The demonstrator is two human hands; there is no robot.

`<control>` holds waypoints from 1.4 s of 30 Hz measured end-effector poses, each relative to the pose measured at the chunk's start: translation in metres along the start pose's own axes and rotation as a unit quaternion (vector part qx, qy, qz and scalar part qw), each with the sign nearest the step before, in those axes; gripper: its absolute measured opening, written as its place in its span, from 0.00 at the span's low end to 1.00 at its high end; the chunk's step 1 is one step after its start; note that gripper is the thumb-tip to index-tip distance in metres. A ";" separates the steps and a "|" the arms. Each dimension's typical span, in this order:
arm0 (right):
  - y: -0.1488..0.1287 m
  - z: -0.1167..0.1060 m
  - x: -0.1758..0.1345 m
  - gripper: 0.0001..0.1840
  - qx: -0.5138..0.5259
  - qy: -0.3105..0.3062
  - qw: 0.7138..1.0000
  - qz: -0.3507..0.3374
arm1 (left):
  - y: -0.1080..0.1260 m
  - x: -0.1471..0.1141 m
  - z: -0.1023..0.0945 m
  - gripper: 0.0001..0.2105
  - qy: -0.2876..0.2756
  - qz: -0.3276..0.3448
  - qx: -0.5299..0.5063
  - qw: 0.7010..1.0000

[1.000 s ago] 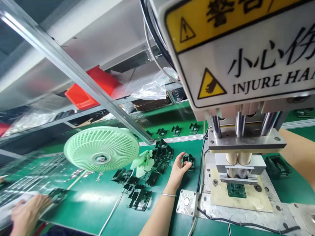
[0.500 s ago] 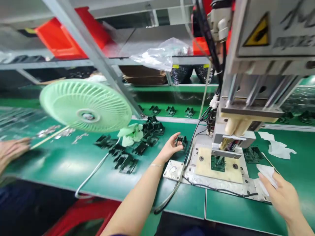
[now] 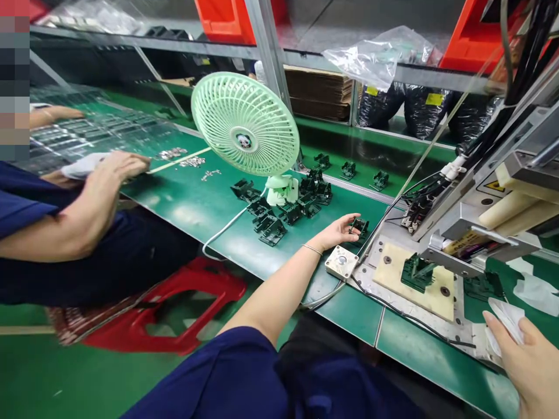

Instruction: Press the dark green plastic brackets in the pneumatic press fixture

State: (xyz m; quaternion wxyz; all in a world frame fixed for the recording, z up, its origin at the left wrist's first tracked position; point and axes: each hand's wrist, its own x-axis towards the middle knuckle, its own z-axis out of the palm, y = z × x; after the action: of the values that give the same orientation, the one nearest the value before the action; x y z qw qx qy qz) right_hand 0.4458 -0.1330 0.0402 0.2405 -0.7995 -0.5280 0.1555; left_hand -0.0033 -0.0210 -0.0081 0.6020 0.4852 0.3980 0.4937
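Note:
My left hand (image 3: 338, 232) reaches across the green bench and its fingertips close on a small black plastic part (image 3: 360, 226) lying left of the press base. My right hand (image 3: 530, 361) is at the bottom right edge, holding a white cloth (image 3: 506, 319) against the metal base plate (image 3: 402, 302). A dark green part (image 3: 417, 272) sits on the beige pad (image 3: 432, 291) under the press head (image 3: 502, 209).
A pile of black parts (image 3: 283, 206) lies around the foot of a mint-green desk fan (image 3: 245, 124). A co-worker's hand (image 3: 114, 169) works at the left over clear trays. A red stool (image 3: 174, 305) stands below the bench. Shelves behind hold red bins, bags and cardboard.
The view has swung down and left, away from the press warning label. My right hand with the white cloth has come into view. My left hand stays on the black part.

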 end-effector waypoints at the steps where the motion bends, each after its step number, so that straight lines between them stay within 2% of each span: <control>1: -0.001 0.000 -0.001 0.29 0.001 0.000 1.000 0.010 | -0.001 0.001 0.000 0.41 0.001 0.000 0.000 1.000; 9: -0.003 0.000 -0.003 0.27 0.007 0.021 0.999 0.042 | 0.000 0.001 0.003 0.40 -0.005 0.001 0.023 1.000; 18: 0.001 0.001 -0.003 0.30 0.022 0.050 0.998 0.028 | -0.001 0.003 0.002 0.39 -0.011 0.011 0.017 1.000; 28: 0.002 0.002 -0.005 0.29 0.029 0.054 0.998 0.021 | 0.002 0.001 0.003 0.39 -0.019 0.006 0.007 1.000; 42: -0.008 -0.001 -0.009 0.32 0.016 0.076 0.997 -0.003 | 0.002 0.000 0.001 0.37 -0.014 0.010 0.027 0.999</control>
State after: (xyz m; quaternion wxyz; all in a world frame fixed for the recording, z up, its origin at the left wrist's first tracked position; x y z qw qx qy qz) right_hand 0.4362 -0.1390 0.0454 0.2929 -0.8038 -0.5078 0.1018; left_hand -0.0031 -0.0208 -0.0062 0.5892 0.5118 0.3983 0.4820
